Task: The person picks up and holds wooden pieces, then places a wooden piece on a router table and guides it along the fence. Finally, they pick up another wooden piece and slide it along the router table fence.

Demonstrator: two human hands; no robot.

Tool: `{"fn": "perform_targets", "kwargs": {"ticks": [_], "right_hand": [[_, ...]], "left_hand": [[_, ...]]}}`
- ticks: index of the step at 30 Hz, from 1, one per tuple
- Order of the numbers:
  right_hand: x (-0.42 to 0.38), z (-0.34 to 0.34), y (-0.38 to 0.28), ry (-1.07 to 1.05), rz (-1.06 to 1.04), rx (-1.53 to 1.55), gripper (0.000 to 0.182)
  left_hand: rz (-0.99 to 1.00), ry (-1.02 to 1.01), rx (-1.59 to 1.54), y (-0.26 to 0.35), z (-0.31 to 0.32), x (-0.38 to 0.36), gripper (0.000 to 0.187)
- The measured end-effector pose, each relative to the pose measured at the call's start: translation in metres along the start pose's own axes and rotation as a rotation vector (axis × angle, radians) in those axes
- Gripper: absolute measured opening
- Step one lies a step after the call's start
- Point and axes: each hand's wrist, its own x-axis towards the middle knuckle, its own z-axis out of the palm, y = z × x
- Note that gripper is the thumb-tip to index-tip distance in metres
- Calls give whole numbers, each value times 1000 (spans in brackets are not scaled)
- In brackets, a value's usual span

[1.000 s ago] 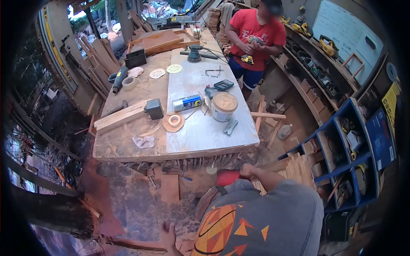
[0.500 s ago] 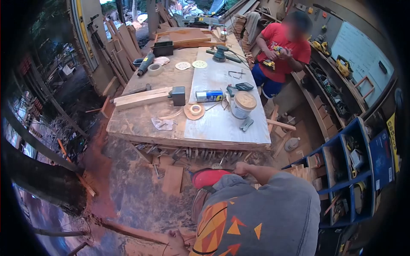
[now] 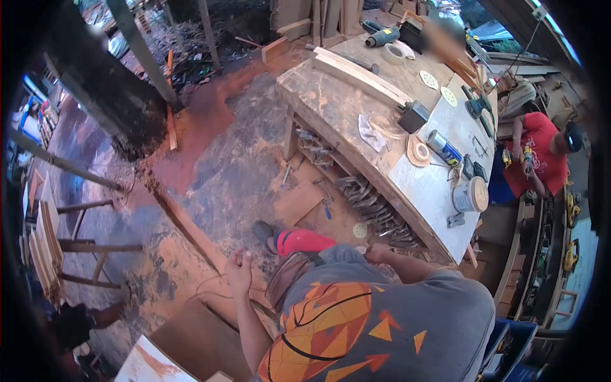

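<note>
My left hand [image 3: 239,270] is raised over the dusty floor on the left of my body, its fingers loosely bent and apart with nothing seen in them. My right hand [image 3: 378,253] is low in front of me, near the underside of the workbench [image 3: 439,245]. Its fingers are curled, and a small pale edge shows beside them; what it is I cannot make out. A pale perforated sanding disc [image 3: 360,230] lies on the floor just beyond that hand. Several metal clamps [image 3: 369,200] hang under the bench edge.
On the bench are a spray can [image 3: 444,148], a white tub [image 3: 471,195], a tape roll [image 3: 421,151], a wooden beam [image 3: 359,77] and a sander [image 3: 477,105]. At right a person in a red shirt [image 3: 544,153] holds a yellow power tool [image 3: 527,153]. A board [image 3: 299,202] lies on the floor.
My view has swung left, so the bench now sits at the upper right. My left hand has risen from the lower edge. My right hand stays low near the bench.
</note>
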Motion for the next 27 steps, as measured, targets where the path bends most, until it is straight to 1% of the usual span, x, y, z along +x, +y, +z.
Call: {"fn": "perform_targets", "kwargs": {"ticks": [1,2,3,4,5,6,7,9,10,12,14,15,16,17,18,20,21,22,23,24,25,26,27], "right_hand": [[11,1,-11,-1,-3,-4,39],[23,4,-19,2,6,3,37],[37,6,-27,-2,1,4,36],[52,5,-40,-16,-26,18,34],[69,6,-51,-28,-40,15,33],[86,4,-61,-48,-62,18,32],[103,-5,-78,-67,-77,13,30],[136,-18,-107,-100,-100,9,27],[156,-30,-130,-116,-122,-22,26],[200,-56,-179,-137,-193,-103,23],[242,-85,-235,-154,-258,-186,21],[264,-104,-264,-154,-277,-229,19],[287,-124,-304,-137,-288,-267,18],[316,-147,-340,-116,-301,-315,17],[349,-169,-375,-75,-304,-333,16],[414,-208,-447,81,-325,-321,15],[450,-227,-485,178,-350,-304,16],[435,-228,-547,201,-352,-238,16],[397,-222,-614,222,-351,-166,16],[401,-213,-650,204,-385,-193,16],[405,-209,-679,186,-457,-214,16],[409,-189,-723,159,-547,-225,15],[406,-165,-758,138,-581,-259,15]], "left_hand": [[-94,-64,-23,17,-2,14,50],[-78,-81,-16,9,2,47,50],[81,-146,-26,-12,11,88,56],[227,-154,-38,-24,-2,114,62],[424,-110,272,6,-12,122,69],[555,-48,600,43,-21,130,75],[485,-106,559,20,-34,164,84],[184,-70,709,67,-74,170,79],[104,28,667,50,-103,165,79],[290,222,424,19,-151,185,74],[107,523,352,-10,-195,171,67],[64,609,279,-10,-216,150,65],[39,669,187,-12,-244,145,62],[-79,794,152,-38,-254,135,58],[-214,910,111,-64,-253,118,54],[-408,868,151,-81,-263,82,52],[-462,847,-65,-107,-262,73,52],[-502,817,-281,-135,-251,69,52],[-564,835,-295,-153,-243,67,54],[-628,846,-312,-167,-233,68,56],[-641,879,-340,-195,-217,77,56],[-623,914,-34,-233,-215,96,58],[-615,921,262,-253,-217,105,60]]}}
